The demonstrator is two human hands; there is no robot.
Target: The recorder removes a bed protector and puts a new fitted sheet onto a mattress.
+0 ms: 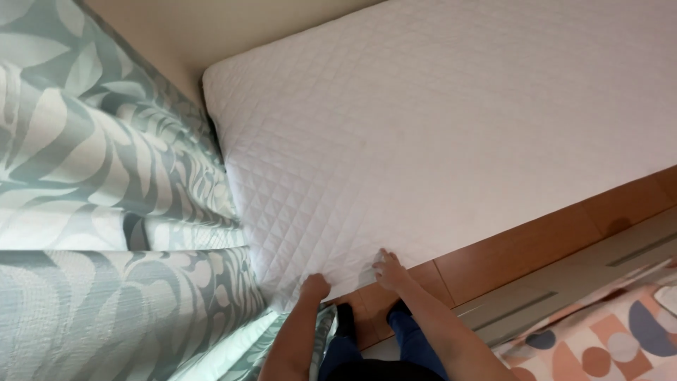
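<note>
Cover: white quilted mattress cover (pixel 437 120), diamond stitches, smooth, on the bed, filling the picture from 12 to 3 o'clock.
Left hand (pixel 314 287): grip closed on the cover's corner at 6 o'clock.
Right hand (pixel 388 269): fingers pinch the cover's edge just beside.
Curtain: green leafy curtain (pixel 106 176) at 9 o'clock.

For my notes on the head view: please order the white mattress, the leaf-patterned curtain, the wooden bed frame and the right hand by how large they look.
1. Mattress, largest.
2. Curtain, though it hangs nearer the camera, so this is unsure.
3. Bed frame.
4. Right hand, smallest; the left hand looks about the same.
</note>
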